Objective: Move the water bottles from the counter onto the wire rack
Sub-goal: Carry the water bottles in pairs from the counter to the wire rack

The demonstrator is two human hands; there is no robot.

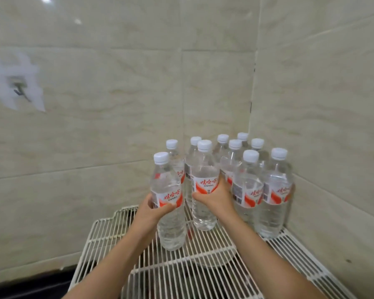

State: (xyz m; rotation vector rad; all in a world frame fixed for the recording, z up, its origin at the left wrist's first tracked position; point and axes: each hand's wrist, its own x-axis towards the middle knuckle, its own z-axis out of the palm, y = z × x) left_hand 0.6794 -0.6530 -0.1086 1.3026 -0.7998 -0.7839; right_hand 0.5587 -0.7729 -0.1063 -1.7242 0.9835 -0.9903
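1. Head view: the left hand point(151, 209) is curling its fingers round a water bottle point(168, 199), holding it upright over the white wire rack point(181, 266)
2. The right hand point(214, 198) is gripping a second bottle point(204, 184) just right of the first, slightly farther
3. Eight other bottles point(274, 190) are standing clustered in the rack's far-right corner, where beige tiled walls point(117, 104) are meeting
4. A blurred white patch point(15, 80) is sticking to the far-left wall

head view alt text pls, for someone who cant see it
The left hand grips one water bottle, the right hand a second bottle, at a white wire rack in a tiled corner. Eight more capped bottles stand grouped on it.
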